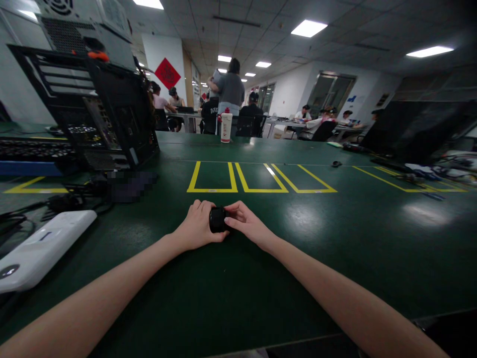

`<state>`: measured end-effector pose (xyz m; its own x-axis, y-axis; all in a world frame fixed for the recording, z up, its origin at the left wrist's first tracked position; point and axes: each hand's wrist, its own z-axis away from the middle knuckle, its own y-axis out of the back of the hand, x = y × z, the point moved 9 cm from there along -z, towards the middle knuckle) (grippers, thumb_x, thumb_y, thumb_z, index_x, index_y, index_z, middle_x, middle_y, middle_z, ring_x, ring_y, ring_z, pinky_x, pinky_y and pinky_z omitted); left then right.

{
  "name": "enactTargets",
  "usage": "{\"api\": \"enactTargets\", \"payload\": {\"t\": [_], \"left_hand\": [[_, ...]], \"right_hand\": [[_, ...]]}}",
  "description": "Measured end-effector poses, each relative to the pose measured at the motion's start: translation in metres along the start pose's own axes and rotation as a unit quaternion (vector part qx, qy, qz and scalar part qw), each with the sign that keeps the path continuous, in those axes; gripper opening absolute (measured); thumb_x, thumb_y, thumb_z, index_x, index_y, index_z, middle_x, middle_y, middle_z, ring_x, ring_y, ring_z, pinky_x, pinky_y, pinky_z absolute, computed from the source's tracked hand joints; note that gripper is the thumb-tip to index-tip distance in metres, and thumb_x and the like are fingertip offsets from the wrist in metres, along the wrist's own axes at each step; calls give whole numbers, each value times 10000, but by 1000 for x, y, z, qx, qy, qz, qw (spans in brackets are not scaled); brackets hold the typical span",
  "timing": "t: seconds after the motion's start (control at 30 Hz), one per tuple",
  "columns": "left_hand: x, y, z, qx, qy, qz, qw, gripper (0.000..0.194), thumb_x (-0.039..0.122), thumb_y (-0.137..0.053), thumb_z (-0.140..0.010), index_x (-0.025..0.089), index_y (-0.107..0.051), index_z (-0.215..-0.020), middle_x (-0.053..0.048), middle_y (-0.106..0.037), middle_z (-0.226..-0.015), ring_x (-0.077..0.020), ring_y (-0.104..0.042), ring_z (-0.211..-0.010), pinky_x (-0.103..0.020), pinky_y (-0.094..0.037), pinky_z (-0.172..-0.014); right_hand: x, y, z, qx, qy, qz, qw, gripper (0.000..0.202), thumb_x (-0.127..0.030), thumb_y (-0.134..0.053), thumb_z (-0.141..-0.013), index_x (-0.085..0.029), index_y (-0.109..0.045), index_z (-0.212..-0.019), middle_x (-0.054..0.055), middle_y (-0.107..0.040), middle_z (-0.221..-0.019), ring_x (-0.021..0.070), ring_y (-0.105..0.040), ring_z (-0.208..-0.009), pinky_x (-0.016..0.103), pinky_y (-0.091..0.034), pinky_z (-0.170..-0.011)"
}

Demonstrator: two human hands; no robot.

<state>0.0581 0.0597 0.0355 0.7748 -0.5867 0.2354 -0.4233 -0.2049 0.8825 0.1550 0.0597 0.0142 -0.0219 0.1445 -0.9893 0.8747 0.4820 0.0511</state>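
A small, dark, rounded black object [217, 220] is held between my two hands, just above or on the green tabletop [231, 278]; I cannot make out its exact kind. My left hand [197, 224] wraps round it from the left, thumb below and fingers over the far side. From the right, my right hand [244, 222] pinches its edge with thumb and fingertips. Part of the object is hidden by the fingers. Beyond the hands, yellow tape outlines [212, 190] mark the table.
An open black computer case [112, 109] stands at the left, with cables [63, 203] and a white device [48, 243] nearer me. A white cup [225, 127] with a red top stands at the far edge. A small black item [336, 163] lies right. People sit and stand beyond.
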Motion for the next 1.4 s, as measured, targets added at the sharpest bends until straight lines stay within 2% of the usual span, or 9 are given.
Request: {"api": "enactTargets", "payload": {"t": [0.07,0.23,0.43,0.6,0.8,1.03,1.23,1.4], "left_hand": [[1,1,0,-6,0,4,1000,576,575,-551,-633,124,-470,-982,-97,-503,-917,-250,-437,-827,-392,-391,-747],[-1,0,0,-5,1,3,1000,586,572,-555,-634,114,-469,-990,-101,-503,-925,-249,-438,-835,-385,-394,-750],[-1,0,0,-5,0,6,1000,571,551,-555,-640,115,-467,-997,-103,-505,-925,-251,-443,-837,-390,-391,-754],[0,0,0,-14,3,9,1000,585,582,-547,-639,125,-461,-993,-98,-499,-933,-249,-441,-844,-387,-395,-759],[0,0,0,-7,1,-7,1000,590,573,-552,-639,115,-456,-999,-94,-494,-927,-244,-431,-843,-379,-395,-767],[0,-1,1,-6,-2,-9,1000,573,535,-567,-640,107,-452,-1004,-94,-495,-922,-239,-428,-837,-371,-393,-761],[-1,-1,1,-12,1,-5,1000,596,586,-543,-645,116,-454,-1001,-91,-489,-926,-236,-426,-832,-372,-393,-753],[-3,-2,0,-13,3,-2,1000,596,585,-544,-645,118,-450,-1003,-94,-487,-934,-238,-426,-839,-370,-394,-747]], "right_hand": [[-2,0,1,6,-3,7,1000,243,-255,-576,-764,-227,-481,-985,20,-531,-1036,169,-517,-1033,385,-393,-930],[2,1,1,5,-25,23,999,341,-258,-564,-771,-242,-456,-1094,34,-515,-1091,181,-481,-1086,403,-364,-956],[-1,-3,1,-24,-8,-7,1000,408,-166,-662,-674,-230,-460,-1023,26,-522,-1076,180,-517,-1040,399,-404,-926],[-2,0,2,0,-9,14,1000,259,-261,-576,-766,-231,-482,-1005,28,-526,-1070,180,-511,-1050,395,-399,-929],[7,3,-2,7,-16,35,999,356,-268,-551,-784,-228,-437,-1119,43,-514,-1111,175,-472,-1102,392,-351,-977],[3,-1,0,-20,-14,9,1000,427,-196,-674,-672,-230,-449,-1033,32,-509,-1076,188,-511,-1053,388,-409,-926],[1,-1,2,-5,-18,20,1000,284,-260,-576,-767,-231,-460,-1024,34,-515,-1065,185,-509,-1056,390,-398,-929],[3,0,1,-3,-23,35,999,407,-242,-558,-779,-276,-409,-1156,33,-500,-1105,189,-487,-1088,409,-378,-943]]}}
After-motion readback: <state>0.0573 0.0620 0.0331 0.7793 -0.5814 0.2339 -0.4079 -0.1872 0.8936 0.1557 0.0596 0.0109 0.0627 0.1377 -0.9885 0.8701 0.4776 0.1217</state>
